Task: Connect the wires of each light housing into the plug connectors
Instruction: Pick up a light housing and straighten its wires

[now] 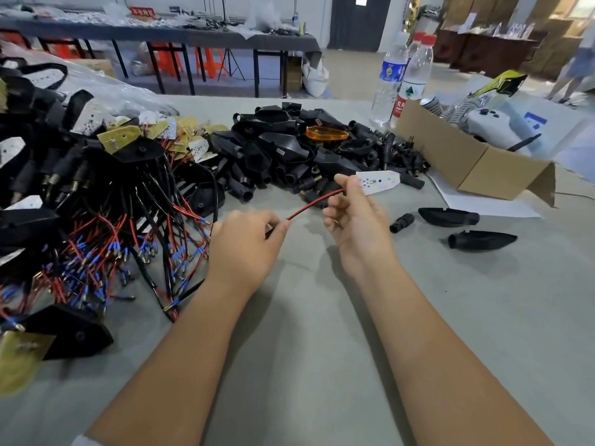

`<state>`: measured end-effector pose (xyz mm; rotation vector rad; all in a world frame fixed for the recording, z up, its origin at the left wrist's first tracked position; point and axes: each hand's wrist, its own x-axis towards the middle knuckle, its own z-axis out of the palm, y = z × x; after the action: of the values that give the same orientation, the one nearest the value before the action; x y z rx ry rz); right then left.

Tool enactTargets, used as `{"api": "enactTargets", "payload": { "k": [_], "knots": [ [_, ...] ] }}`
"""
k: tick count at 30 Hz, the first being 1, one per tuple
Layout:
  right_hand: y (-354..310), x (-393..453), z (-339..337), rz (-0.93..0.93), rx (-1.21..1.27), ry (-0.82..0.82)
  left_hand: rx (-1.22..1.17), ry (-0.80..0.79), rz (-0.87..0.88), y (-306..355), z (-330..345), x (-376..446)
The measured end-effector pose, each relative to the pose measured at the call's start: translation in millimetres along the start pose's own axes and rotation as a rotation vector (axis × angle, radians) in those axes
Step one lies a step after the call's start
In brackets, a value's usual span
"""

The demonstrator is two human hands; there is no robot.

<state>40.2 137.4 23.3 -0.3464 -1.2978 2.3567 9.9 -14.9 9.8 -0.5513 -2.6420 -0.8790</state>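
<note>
**A:** What were the hands doing?

**B:** Both were raised just above the middle of the grey table [322,365]. The left hand [246,249] pinched the near end of a red wire [314,204] between thumb and curled fingers. The right hand [354,217] gripped a small white LED board [378,181] at its near end, thumb and forefinger closed on it, the other fingers loosely bent. The wire ran taut between the two hands, rising toward the board.

**A:** Where were the parts for the job?

**B:** A heap of black light housings [283,149] lay toward the table's far edge, with one orange lens [326,132] on top. Along the left edge sat a tangled pile of wired housings [96,220], red and black leads tipped with blue sleeves. Toward the right edge, apart from the heaps, lay two loose black housing shells [449,217] [481,241] and one small black plug connector [401,223].

**A:** Anything else?

**B:** An open cardboard box [476,169] sat at the far right, with clear water bottles [402,78] standing just behind it.
</note>
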Motion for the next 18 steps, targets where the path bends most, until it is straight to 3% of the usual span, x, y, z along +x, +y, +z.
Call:
{"api": "enactTargets", "payload": {
  "k": [6,10,18],
  "knots": [
    [13.3,-7.3,7.4,-0.022,-0.507,-0.204,-0.185,0.118,0.119,6.2,-2.5,-3.4],
    [10.9,-10.0,7.5,-0.012,-0.446,-0.237,-0.175,0.114,0.148,7.1,-3.3,-4.1],
    [2.2,-1.0,-0.3,-0.047,-0.135,0.058,0.055,-0.035,-0.044,9.0,-5.3,-2.5]
  ]
}}
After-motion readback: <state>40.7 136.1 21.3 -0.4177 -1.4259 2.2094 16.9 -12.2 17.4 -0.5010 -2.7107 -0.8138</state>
